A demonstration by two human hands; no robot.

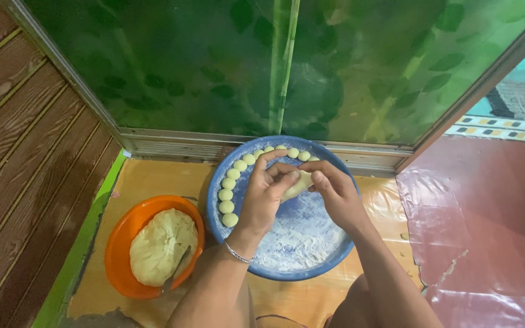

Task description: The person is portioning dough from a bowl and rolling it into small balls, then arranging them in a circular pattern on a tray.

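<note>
A piece of pale dough (296,185) sits at the frame's centre, pinched between the fingertips of the left hand (265,197) and right hand (335,191) above the floured blue tray (302,249). Small dough balls (229,193) line the tray's upper-left rim. An orange bowl (123,243) of dough lies lower left.

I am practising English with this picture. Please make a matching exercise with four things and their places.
Things:
1. small dough balls
2. big dough lump
3. dough piece
4. bracelet

Places:
A. in the orange bowl
B. between the left hand and the right hand
C. along the rim of the blue tray
D. on the left wrist

Pairs: 1-C, 2-A, 3-B, 4-D
</note>
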